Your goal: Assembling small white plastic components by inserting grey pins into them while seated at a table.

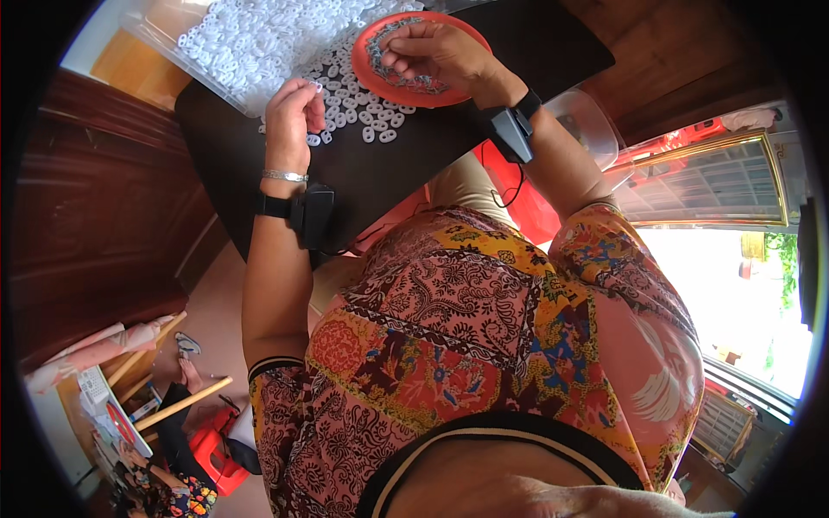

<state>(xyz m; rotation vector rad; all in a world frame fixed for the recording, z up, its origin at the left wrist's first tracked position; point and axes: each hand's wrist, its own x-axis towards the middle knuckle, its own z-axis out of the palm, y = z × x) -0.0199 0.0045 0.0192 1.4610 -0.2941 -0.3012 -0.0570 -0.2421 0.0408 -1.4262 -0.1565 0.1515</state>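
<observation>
My left hand [294,110] is closed, thumb and fingers pinched on a small white oval plastic piece [319,87] whose tip shows at the fingertips. Loose white oval pieces with holes [369,117] lie on the dark table beside it. Over an orange-red plate [422,97] hovers my right hand [442,53], its thumb and fingers drawn together. Whatever those fingertips hold, if anything, is too small to tell. Many small grey metal-looking parts [376,53] lie in the plate.
A clear plastic bin [164,43] heaped with white pieces [259,39] stands at the far left of the dark table [226,142]. To the right is an empty-looking clear tub [580,121]. Another person's arm [164,475] shows at lower left near a red stool [211,457].
</observation>
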